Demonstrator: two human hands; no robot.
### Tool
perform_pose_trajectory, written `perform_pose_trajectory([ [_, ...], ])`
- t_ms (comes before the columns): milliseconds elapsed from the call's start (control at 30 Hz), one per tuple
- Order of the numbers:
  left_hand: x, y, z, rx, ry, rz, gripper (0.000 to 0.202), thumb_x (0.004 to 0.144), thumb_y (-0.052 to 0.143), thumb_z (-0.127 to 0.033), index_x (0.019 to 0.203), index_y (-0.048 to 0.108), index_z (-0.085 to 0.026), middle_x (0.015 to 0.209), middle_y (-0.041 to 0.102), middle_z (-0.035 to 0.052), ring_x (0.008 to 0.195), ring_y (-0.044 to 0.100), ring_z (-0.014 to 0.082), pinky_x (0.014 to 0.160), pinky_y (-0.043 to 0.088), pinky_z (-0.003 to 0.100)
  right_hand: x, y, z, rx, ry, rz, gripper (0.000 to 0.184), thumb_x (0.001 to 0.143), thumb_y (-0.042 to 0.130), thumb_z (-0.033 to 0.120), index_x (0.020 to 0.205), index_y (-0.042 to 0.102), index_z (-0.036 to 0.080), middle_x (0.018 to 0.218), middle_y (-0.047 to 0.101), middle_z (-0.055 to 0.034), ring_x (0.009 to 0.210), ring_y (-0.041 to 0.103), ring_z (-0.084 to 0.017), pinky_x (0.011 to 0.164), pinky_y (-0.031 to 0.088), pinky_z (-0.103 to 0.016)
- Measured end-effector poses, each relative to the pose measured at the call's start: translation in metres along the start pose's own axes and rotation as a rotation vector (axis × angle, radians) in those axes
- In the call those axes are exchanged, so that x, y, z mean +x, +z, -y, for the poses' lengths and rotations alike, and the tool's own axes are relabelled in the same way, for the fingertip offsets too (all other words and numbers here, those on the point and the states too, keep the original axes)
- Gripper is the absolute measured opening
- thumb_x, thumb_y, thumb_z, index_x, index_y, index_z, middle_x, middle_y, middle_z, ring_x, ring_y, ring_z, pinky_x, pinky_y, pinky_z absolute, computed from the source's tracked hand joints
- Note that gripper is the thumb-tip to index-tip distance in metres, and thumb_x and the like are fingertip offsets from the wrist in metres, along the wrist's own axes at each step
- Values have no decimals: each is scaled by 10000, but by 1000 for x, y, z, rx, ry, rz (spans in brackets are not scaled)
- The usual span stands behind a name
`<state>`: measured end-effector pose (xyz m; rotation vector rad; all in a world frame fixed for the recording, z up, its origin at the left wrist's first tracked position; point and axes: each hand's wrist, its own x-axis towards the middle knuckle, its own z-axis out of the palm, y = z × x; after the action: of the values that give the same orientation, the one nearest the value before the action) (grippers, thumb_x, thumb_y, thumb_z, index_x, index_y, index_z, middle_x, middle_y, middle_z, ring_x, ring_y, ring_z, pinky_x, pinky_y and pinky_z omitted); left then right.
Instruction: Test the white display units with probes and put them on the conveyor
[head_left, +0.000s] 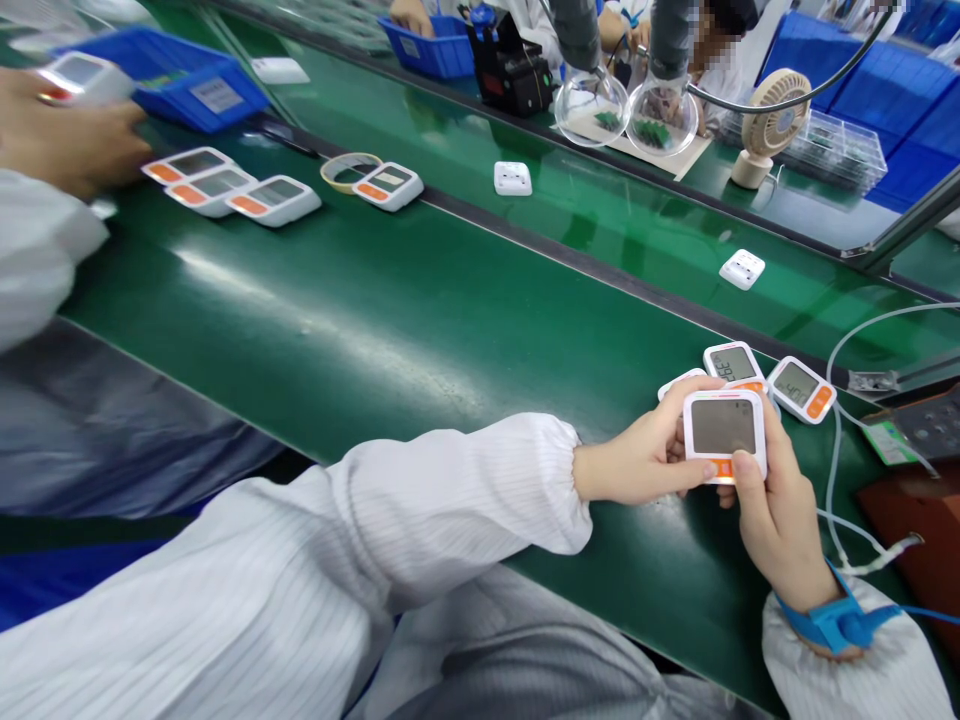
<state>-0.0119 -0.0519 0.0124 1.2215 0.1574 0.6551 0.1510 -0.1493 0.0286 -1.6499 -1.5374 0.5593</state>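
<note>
Both my hands hold one white digital meter (724,425) with a grey screen and orange buttons, screen towards me. Around its left side wrap the fingers of my left hand (645,450), the thumb at the orange button. My right hand (780,500), with a blue strap (829,615) at the wrist, grips the right side, its thumb on the lower front edge. Just behind lie further meters, one with digits showing (731,365) and another farther right (801,388). A third is partly hidden by my left hand.
At left a co-worker's hand (67,140) holds a similar meter near a blue bin (202,95). Several meters (274,200) and a tape roll (349,172) lie on the green bench (450,330). White units (512,178) rest beyond the rail. Tubing (832,470) runs at right.
</note>
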Motion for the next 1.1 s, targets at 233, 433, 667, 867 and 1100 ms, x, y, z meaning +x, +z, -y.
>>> perform_pose_trajectory([
  [233,1,-1,3,-33,4,15,689,903,699,-288,1417,242,-323,1052,570,21,629,577,57,557,507,190,2,-1,-3,7,-24,14,598,1071,435,446,1593,330,174,830,701,-50,544,640,-192,535,585,-292],
  [433,1,0,4,-44,8,12,692,902,698,-304,1432,254,-328,1098,584,40,688,626,89,584,512,207,3,-1,-6,22,-34,29,614,1067,442,463,1595,322,172,839,705,-48,572,658,-202,561,592,-304],
  [667,1,0,9,-50,17,39,756,902,703,-356,1474,210,-332,1120,579,60,813,675,154,674,547,267,6,-8,-9,47,-31,79,591,1073,455,453,1589,331,192,959,719,-66,711,695,-214,625,580,-302],
  [867,4,-5,7,124,-44,76,836,907,684,-388,1561,170,-309,1118,608,90,640,601,96,534,515,216,9,2,-9,81,-51,-144,569,1012,584,475,1486,477,179,1330,605,-148,1110,651,-285,881,578,-393],
  [1100,7,-21,7,438,141,-108,525,977,547,-372,1442,422,-163,726,655,-15,506,522,67,530,453,184,-18,-18,1,-497,-212,-743,470,1009,625,342,1429,576,137,1280,633,-173,1208,583,-376,1046,457,-529],
])
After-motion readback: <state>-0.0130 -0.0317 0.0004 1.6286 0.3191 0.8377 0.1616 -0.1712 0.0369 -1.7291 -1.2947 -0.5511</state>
